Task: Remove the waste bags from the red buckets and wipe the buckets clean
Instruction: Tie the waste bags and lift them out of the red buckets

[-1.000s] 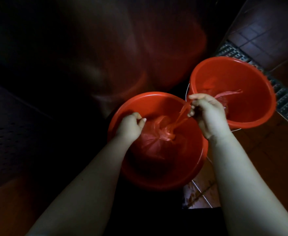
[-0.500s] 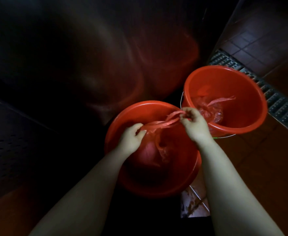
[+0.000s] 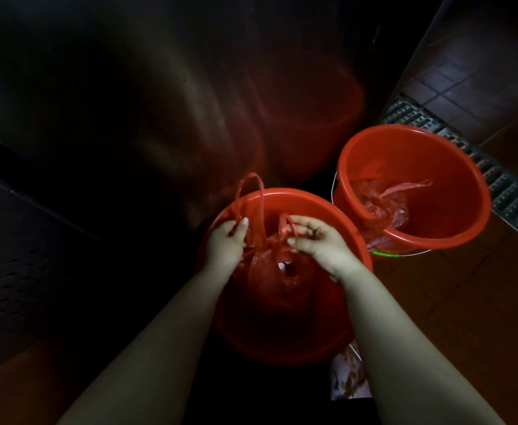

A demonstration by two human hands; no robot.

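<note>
- The left hand (image 3: 225,240) pinches one red handle loop (image 3: 249,194) of the waste bag between thumb and curled fingers; the loop stands up above the bucket rim.
- The right hand (image 3: 319,240) has its fingers bent around the other handle strand (image 3: 285,227), gripping it just beside the left hand.
- Both hands meet over the near waste bag (image 3: 277,277), a red translucent bag bunched at its neck, which sits inside the near red bucket (image 3: 285,197); a small gap in the plastic shows something pale within.
- Both bare forearms reach in from the bottom edge, over the bucket's near rim.
- The far red bucket (image 3: 454,234) stands just beside the near one, to the right, with a thin wire handle (image 3: 333,191) hanging down its side.
- A second tied waste bag (image 3: 383,204) lies at its bottom.
- A metal floor grate (image 3: 509,191) runs behind it across dark tiles.
</note>
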